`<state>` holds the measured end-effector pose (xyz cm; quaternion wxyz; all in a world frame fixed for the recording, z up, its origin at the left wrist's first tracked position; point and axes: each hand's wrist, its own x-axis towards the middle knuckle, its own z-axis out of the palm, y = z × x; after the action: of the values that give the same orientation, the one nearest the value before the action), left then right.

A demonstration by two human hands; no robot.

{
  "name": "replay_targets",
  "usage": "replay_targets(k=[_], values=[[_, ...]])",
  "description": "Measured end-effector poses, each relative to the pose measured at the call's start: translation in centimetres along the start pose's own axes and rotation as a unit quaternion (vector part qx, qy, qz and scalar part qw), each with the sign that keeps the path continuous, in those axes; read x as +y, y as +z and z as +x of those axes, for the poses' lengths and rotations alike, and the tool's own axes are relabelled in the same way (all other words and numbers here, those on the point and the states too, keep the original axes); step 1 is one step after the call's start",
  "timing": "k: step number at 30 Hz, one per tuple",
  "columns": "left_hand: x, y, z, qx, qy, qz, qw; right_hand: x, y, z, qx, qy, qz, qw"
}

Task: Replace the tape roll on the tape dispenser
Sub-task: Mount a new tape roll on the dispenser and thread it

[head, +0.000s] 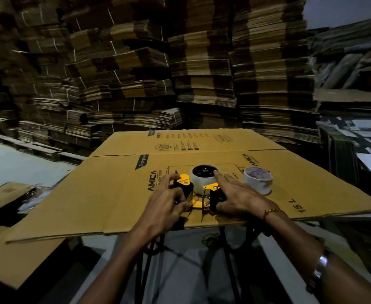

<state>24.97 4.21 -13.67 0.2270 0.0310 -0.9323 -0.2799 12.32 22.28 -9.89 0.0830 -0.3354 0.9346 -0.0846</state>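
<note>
A yellow and black tape dispenser [187, 179] lies flat on a printed cardboard sheet [118, 194]. A tape roll [198, 183] sits on its black hub. My left hand [169, 202] grips the dispenser's black handle on the left side. My right hand [237, 195] rests on the dispenser's right black part, with its index finger stretched onto the rim of the mounted roll. A second tape roll [259, 179], with a printed core, stands on the cardboard just right of my right hand.
Tall stacks of flattened cartons [202, 73] fill the background. More flat cardboard [2, 255] lies at the lower left, and dark shelving with sheets [355, 139] stands at the right. Black straps [145, 260] hang below the sheet's near edge.
</note>
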Motion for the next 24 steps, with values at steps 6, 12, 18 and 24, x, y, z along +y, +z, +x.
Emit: replay_targets(k=[6,12,18,24], values=[[-0.7,-1.7,-0.3,-0.043,0.012,-0.034,0.998,0.0,-0.3,0.0,-0.004,-0.006,0.005,1.000],[-2.5,-3.4,0.1,-0.112,0.032,-0.085,0.990,0.4,-0.6,0.0,-0.010,-0.018,0.007,1.000],[-3.6,-4.2,-0.1,-0.149,0.030,-0.149,0.977,0.4,-0.9,-0.2,-0.013,-0.033,0.005,0.999],[-4.5,-5.5,1.1,-0.164,0.027,-0.104,0.981,1.0,-0.8,-0.3,-0.007,-0.064,0.014,0.998]])
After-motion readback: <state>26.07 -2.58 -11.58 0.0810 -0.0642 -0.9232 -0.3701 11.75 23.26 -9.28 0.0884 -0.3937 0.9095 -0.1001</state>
